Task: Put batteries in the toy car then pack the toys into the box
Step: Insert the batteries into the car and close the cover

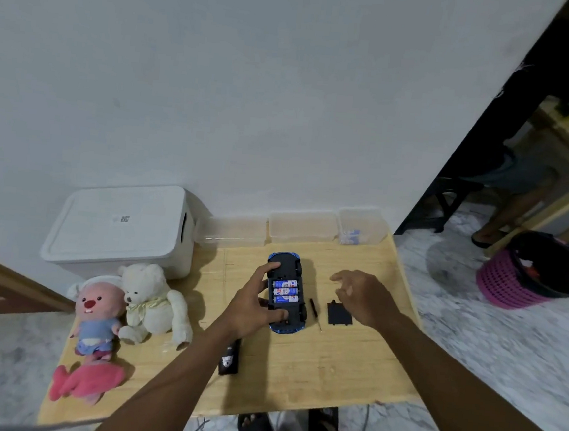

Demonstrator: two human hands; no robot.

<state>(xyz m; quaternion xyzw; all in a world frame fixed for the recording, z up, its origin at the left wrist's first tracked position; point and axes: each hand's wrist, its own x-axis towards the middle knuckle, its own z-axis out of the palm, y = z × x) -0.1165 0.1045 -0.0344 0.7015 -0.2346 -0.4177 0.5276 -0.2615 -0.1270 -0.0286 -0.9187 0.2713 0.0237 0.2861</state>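
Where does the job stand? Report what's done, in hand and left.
Done: three batteries sit in the upturned toy car. In hand: the left hand grips the car; the right hand hovers open by the loose battery cover beside the screwdriver. Left: fit the cover, open the lidded white box and pack the plush toys and car.

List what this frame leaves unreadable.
Head view:
- White box: contents hidden by its closed lid.
- Right clear container: blue-white items inside too blurred to identify.
- Black object: partly covered by the left forearm.
- Toy car: one side covered by the left hand.
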